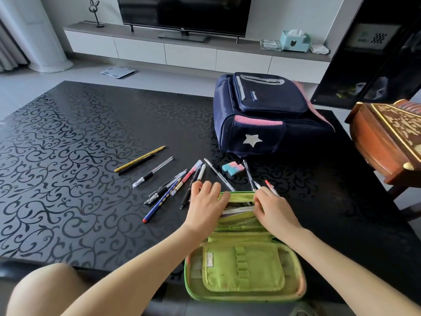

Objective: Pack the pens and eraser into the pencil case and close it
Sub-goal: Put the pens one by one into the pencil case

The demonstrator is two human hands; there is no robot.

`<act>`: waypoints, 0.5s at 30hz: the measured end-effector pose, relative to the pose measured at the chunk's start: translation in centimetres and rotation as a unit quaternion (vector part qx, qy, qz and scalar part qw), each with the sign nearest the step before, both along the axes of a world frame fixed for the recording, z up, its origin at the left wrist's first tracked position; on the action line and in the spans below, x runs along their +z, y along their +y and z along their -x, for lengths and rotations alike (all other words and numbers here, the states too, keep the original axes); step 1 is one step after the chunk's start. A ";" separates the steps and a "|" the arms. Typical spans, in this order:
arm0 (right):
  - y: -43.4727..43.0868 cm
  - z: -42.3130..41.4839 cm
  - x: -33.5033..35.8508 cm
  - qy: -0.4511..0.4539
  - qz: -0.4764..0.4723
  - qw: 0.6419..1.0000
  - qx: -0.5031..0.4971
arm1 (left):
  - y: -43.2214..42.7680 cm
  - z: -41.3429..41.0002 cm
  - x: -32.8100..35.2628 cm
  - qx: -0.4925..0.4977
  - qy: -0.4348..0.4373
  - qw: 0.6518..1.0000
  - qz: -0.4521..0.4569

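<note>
2 bare forearms (141,256) extended, left hand (206,202) fingers spread flat, right hand (274,207) fingers curled, grip apparently pinching

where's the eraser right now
The eraser lies on the black table, right of centre in the head view, just in front of the navy backpack and beyond the open pencil case.
</note>
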State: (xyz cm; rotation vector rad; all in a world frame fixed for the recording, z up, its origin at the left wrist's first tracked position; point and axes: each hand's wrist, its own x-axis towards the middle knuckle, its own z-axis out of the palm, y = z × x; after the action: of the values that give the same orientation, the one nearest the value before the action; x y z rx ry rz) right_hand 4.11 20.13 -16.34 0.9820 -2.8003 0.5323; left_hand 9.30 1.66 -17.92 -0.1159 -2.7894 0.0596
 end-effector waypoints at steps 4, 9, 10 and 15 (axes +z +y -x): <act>0.0 0.1 -0.6 0.021 0.000 1.000 0.003 | -0.1 1.0 1.0 0.073 -0.056 0.995 -0.024; -0.2 0.0 -1.0 0.031 -0.047 0.998 -0.028 | -1.5 0.9 1.6 -0.001 -0.162 0.983 -0.087; -0.3 0.0 -1.0 0.027 -0.051 0.998 -0.035 | -2.3 0.6 1.5 -0.037 -0.170 0.980 -0.093; -1.4 0.3 -1.0 0.041 -0.088 0.993 -0.063 | -6.7 -1.2 0.6 -0.164 -0.121 0.975 -0.093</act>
State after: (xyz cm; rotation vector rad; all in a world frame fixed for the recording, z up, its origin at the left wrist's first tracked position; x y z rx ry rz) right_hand 3.82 18.70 -17.37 0.8288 -2.8483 0.2284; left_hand 10.52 -5.01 -17.36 -0.5676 -2.9552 -0.3170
